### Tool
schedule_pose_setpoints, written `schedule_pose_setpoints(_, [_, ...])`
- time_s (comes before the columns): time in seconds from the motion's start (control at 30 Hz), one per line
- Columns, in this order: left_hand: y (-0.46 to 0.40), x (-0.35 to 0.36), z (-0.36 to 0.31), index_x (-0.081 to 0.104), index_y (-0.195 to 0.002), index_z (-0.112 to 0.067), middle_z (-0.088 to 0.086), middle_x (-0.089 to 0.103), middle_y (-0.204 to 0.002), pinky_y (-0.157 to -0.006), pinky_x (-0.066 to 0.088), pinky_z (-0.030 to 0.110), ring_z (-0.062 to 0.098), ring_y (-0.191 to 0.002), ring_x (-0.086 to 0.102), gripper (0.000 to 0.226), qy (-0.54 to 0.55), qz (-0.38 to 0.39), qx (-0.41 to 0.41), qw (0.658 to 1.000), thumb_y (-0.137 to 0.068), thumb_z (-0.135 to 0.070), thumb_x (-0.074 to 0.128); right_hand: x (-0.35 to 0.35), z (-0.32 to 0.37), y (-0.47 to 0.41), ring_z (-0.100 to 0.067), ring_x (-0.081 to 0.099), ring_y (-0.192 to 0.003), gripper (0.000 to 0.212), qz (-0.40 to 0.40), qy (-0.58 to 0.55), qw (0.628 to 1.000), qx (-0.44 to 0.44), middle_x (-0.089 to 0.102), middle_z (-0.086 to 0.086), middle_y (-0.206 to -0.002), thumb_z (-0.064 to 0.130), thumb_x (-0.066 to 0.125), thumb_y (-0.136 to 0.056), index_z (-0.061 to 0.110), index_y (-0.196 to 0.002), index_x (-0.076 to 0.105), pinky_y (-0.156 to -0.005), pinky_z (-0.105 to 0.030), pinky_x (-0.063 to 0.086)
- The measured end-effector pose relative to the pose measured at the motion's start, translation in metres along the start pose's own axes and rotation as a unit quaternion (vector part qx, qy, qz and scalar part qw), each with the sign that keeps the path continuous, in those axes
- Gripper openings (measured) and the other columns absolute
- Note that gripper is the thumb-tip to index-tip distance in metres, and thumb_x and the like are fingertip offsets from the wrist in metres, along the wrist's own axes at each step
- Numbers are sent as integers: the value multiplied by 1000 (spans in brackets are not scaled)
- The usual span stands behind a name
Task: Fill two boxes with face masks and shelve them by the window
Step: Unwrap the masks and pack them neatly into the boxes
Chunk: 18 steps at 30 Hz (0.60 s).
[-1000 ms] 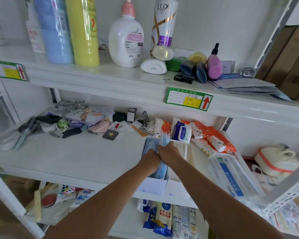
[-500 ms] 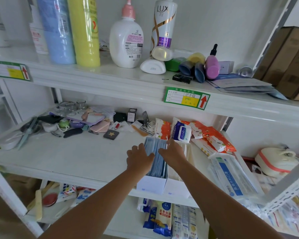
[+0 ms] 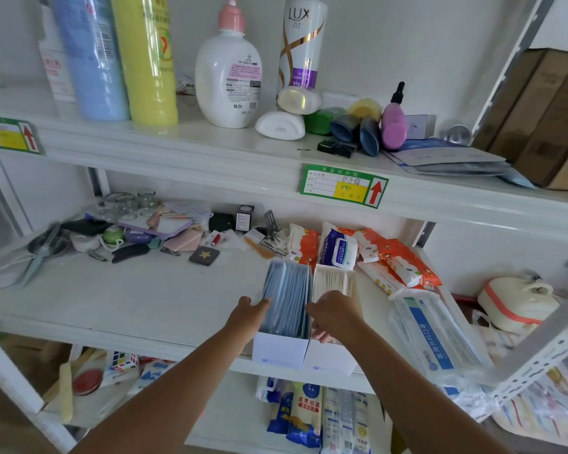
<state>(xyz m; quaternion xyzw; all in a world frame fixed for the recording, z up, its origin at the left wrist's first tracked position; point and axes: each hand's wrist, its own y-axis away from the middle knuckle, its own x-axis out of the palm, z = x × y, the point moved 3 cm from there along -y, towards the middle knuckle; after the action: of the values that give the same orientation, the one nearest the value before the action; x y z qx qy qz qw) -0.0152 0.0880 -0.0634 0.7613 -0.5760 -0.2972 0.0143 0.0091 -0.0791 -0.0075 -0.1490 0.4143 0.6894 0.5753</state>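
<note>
Left hand (image 3: 248,317) flat against left box (image 3: 281,350), right hand (image 3: 336,314) curled gripping right box (image 3: 330,357), steadying blue masks (image 3: 289,296).

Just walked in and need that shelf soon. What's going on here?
A person is packing face masks into two white boxes on the middle shelf. The left box is full of blue masks, the right box of white masks. The left hand rests against the blue stack's left side; the right hand is at the divide between the boxes.
</note>
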Motion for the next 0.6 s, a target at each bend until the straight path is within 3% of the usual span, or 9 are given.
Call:
schedule_pose_setpoints(0.1, [-2,5,4,46,-127,2,9,51,-90,-66,33,30,18,-78,48,55,-8,27,-6,1000,-98,-45,38,1,-4,1,-14,63,-56,18,-18,20,999,-33,66,-5,-74,23,56,-90,6,-90,62,-53,-22,56])
schedule_pose_setpoints(0.23, [-1,9,3,45,-129,0,12,51,-103,-71,36,31,22,-90,49,55,-16,41,-5,999,-99,-45,35,2,-11,-4,-11,56,-68,13,-64,26,995,-72,58,3,-78,22,56,-90,11,-94,63,-74,-26,58])
schedule_pose_setpoints(0.3, [-1,9,2,45,-130,0,12,52,-104,-71,36,30,23,-91,49,56,-12,46,-9,999,-99,-45,35,-2,-14,-7,-9,58,-74,13,-131,25,987,-92,62,4,-90,25,62,-86,19,-97,63,-71,-27,58])
schedule_pose_setpoints(0.37, [-2,9,2,47,-129,1,13,55,-105,-74,39,31,25,-93,53,58,2,51,-21,998,-99,-46,35,-12,-20,-7,-10,54,-86,27,-187,34,976,-103,58,4,-107,26,65,-83,21,-108,58,-73,-23,52])
schedule_pose_setpoints(0.5, [-2,8,9,50,-127,0,12,61,-102,-81,46,33,25,-93,59,64,51,63,-63,995,-96,-55,38,-32,-42,-15,-26,41,-118,59,-223,35,974,-19,42,-9,-130,36,64,-84,10,-131,41,-99,-41,41])
schedule_pose_setpoints(0.6, [-2,12,13,54,-120,-4,19,64,-108,-89,51,41,32,-99,63,63,106,77,-90,987,-92,-60,42,-35,-65,-22,-30,46,-119,65,-135,-113,981,84,44,-13,-132,49,59,-87,7,-133,41,-103,-45,43])
